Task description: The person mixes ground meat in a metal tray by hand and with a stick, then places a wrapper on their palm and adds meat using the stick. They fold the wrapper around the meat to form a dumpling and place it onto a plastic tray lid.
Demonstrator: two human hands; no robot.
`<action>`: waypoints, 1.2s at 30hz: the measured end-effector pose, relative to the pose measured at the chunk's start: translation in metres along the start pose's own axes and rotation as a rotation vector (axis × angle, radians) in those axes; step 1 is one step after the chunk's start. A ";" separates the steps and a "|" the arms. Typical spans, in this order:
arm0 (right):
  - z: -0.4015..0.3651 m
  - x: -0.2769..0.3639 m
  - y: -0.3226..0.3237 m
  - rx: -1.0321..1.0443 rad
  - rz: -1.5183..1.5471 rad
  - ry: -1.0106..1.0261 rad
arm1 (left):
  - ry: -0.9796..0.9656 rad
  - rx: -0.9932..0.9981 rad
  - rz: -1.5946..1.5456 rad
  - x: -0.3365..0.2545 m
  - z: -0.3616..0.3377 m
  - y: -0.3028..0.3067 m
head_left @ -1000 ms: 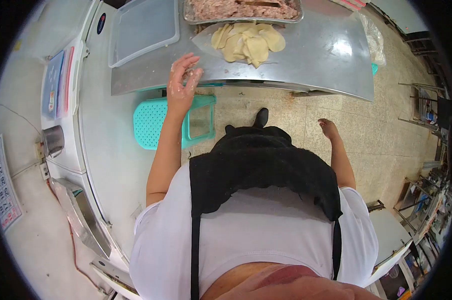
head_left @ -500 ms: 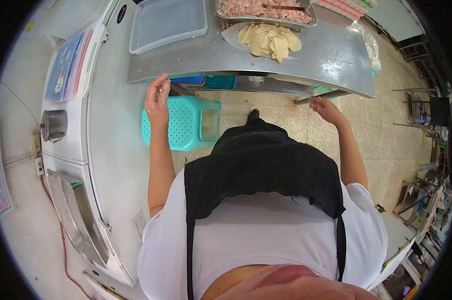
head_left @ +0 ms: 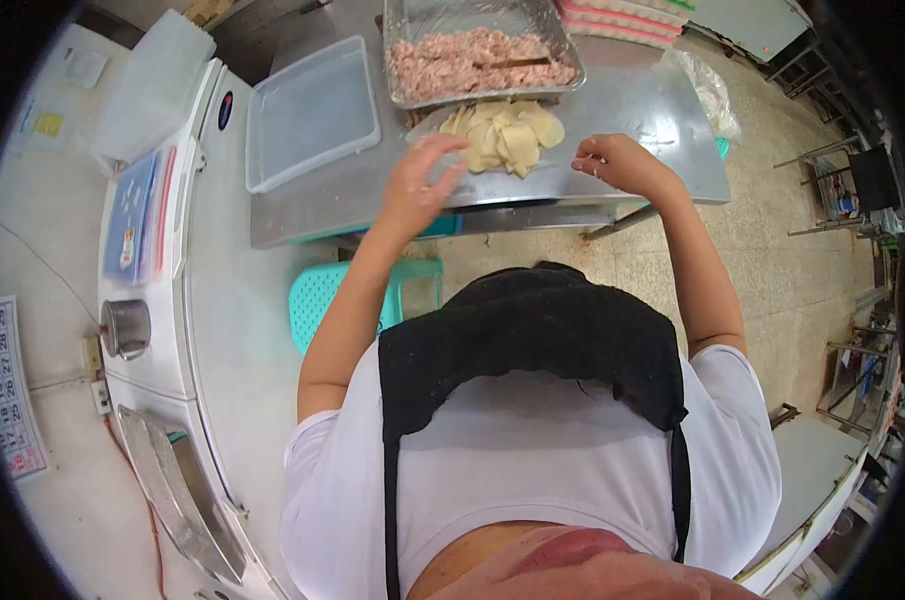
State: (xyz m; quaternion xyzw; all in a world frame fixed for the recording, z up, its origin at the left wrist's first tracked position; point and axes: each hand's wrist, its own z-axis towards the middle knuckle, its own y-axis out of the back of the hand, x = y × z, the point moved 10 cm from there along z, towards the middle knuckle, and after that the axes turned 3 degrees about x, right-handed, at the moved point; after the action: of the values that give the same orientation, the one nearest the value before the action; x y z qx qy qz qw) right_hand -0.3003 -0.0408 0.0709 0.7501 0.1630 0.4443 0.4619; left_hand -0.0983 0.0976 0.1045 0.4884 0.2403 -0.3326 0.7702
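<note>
A loose pile of thin, pale yellow dumpling wrappers [head_left: 507,140] lies on the steel table [head_left: 652,130]. Just left of the pile is my left hand [head_left: 422,187], its thumb and fingers apart and its fingertips close to the wrappers; whether they touch cannot be told. My right hand [head_left: 617,163] hovers over the table right of the pile, fingers loosely bent with nothing seen in them. Behind the wrappers stands a metal tray [head_left: 452,20] of pink minced filling [head_left: 452,62], with a flat brown stick [head_left: 515,63] lying on the mince.
A clear plastic container [head_left: 312,115] rests at the table's left. Stacked pink and white trays [head_left: 622,22] stand at the back right. Below the table edge is a turquoise stool [head_left: 317,300]. A white refrigerator [head_left: 242,330] runs along my left, and a plastic bag [head_left: 707,90] hangs at the right.
Both hands have moved forward from in front of the table to beside the wrappers. The view has shifted, and the table and tray appear nearer.
</note>
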 end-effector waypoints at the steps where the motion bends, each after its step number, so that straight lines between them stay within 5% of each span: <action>1: 0.005 0.009 0.009 -0.020 -0.006 0.075 | -0.035 0.039 -0.019 -0.003 0.018 -0.021; 4: 0.015 0.040 0.047 -0.136 0.006 0.223 | -0.078 0.149 0.025 0.007 0.076 -0.091; 6: 0.011 0.067 0.086 -0.444 -0.058 0.426 | -0.061 0.226 0.080 0.021 0.101 -0.136; 9: 0.040 0.045 0.091 -0.386 -0.166 0.333 | 0.178 0.363 0.398 0.061 0.121 -0.170; 13: 0.071 -0.005 0.062 -0.272 -0.190 0.263 | 0.148 0.357 0.545 0.087 0.115 -0.173; 15: 0.067 -0.008 0.072 -0.656 -0.265 0.462 | 0.177 0.348 0.540 0.091 0.110 -0.172; 31: 0.129 -0.070 0.048 -0.459 -0.001 0.465 | 0.160 0.223 0.584 0.054 0.105 -0.133; 33: 0.155 -0.104 0.037 -0.104 0.822 0.330 | 0.212 0.238 0.604 0.058 0.106 -0.125; 36: 0.156 -0.102 0.079 -0.176 0.788 0.257 | 0.340 0.222 0.248 0.080 0.103 -0.113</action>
State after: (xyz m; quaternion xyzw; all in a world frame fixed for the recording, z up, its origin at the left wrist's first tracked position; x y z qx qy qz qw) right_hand -0.2420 -0.2341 0.0570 0.6510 -0.1186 0.6893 0.2949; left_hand -0.1247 -0.0523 0.0242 0.6449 0.2665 -0.1727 0.6952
